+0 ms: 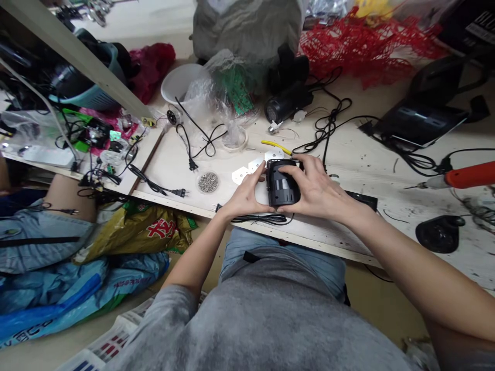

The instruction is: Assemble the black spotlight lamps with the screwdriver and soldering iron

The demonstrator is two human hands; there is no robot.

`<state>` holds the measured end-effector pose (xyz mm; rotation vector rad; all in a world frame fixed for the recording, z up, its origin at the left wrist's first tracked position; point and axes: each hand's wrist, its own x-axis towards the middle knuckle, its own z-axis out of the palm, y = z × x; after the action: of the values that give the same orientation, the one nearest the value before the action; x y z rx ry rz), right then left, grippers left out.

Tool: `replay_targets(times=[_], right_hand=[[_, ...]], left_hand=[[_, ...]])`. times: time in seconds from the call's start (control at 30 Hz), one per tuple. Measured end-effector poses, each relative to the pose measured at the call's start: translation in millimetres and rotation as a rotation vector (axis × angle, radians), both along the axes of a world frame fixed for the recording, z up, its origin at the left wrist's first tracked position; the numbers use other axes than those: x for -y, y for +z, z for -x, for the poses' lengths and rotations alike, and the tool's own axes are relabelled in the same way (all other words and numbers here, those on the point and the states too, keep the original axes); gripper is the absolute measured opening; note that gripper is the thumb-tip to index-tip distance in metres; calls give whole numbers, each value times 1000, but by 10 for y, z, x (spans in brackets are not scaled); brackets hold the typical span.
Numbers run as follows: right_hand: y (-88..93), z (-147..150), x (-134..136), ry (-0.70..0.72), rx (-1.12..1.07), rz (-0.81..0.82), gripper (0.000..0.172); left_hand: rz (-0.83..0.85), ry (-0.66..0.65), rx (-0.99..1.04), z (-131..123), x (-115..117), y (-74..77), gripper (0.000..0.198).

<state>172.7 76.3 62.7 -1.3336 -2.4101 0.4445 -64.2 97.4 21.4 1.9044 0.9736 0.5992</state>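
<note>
Black plastic housing (281, 191) held between two bare hands above the front part of the desk (170, 166), directly before the person's body. Its longer axis appears to run from the body toward the back of the desk, so that each hand meets a long side. The left hand (249, 191), thumb and fingers spread wide, frames the left side; the right hand (311, 184) grips from the right, fingers reaching over the upper face and thumb at the near end, and covers more of it. Flat metal plates (241, 175) lie just left, beyond them a heap of small metal pieces (208, 182); a coiled black cord (266, 220) lies near the desk's front edge, and a red-handled tool (469, 176) well apart to the right.
</note>
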Motion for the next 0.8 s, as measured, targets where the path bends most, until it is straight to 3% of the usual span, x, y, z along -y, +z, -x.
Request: replay_targets(times=[0.57, 0.8], right_hand=[[-32, 28, -15, 15, 14, -24, 90], [-13, 50, -35, 21, 57, 6, 84]], left_hand=[[-11, 10, 24, -2, -39, -78, 134], [13, 14, 0, -18, -61, -27, 133]])
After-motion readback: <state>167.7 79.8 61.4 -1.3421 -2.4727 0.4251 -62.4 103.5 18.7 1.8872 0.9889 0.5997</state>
